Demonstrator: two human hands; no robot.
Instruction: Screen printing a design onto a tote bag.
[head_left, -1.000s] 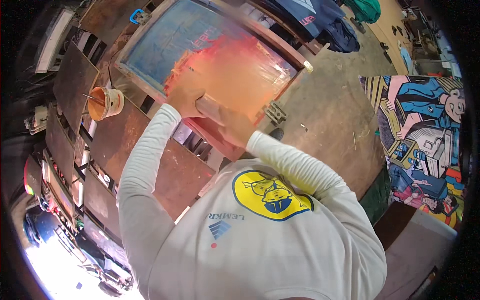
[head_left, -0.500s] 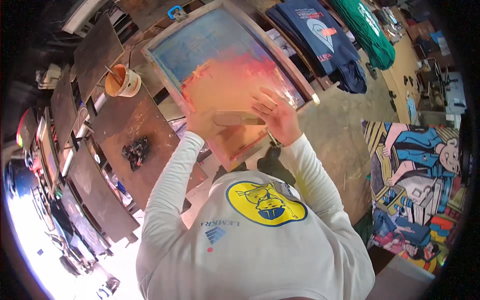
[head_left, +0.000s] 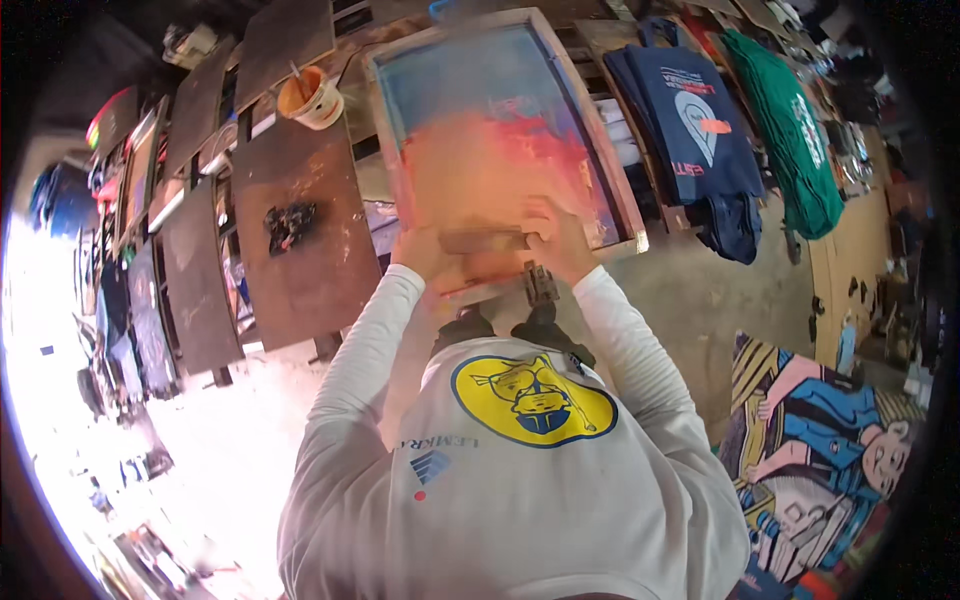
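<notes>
A wooden-framed printing screen (head_left: pixel 588 130) lies in front of me, its mesh smeared blue at the far end, with red and orange ink nearer. Across its near part sits a squeegee (head_left: pixel 485 240) with a wooden handle. My left hand (head_left: pixel 420 252) is closed on the squeegee's left end. At the other end my right hand (head_left: pixel 560 238) grips it with bent fingers, slightly blurred. A metal clamp (head_left: pixel 540 285) is at the frame's near edge, just below my right hand.
Left of the screen, a brown board (head_left: pixel 300 290) carries a crumpled black lump (head_left: pixel 290 226). An ink-stained bucket (head_left: pixel 318 110) with a stick stands beyond. Printed navy fabric (head_left: pixel 690 130) and folded green fabric (head_left: pixel 785 130) lie to the right. A painted cartoon panel (head_left: pixel 810 440) is at lower right.
My right hand, raised with fingers spread above the squeegee before, has come down and closed on its right end. My left hand stays at the left end. The view has turned.
</notes>
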